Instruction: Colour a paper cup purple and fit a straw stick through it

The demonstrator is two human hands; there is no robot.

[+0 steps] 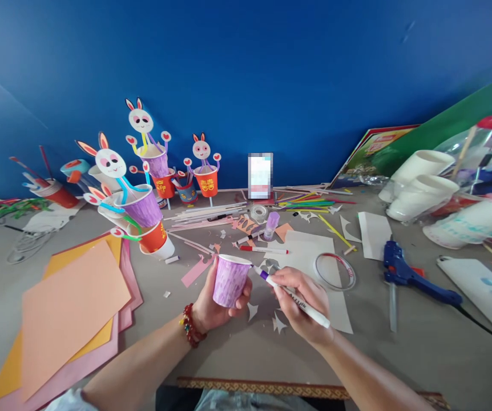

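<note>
Purple scribble covers the paper cup [231,282] I hold above the worktop [237,359], mouth up, its long axis nearly upright, the rim leaning slightly right. My left hand [210,305] curls round its side and base, probably to steady it while leaving the near wall clear. My right hand [308,292] pinches a white marker [297,299] between thumb and fingers, likely for fine control; it slants up and leftward, tip at the rim, though I can't tell whether they touch. Beside that hand lie white paper [310,245] and a tape roll [351,278]; farther right, a blue glue gun [400,266] sits seemingly within reach.
</note>
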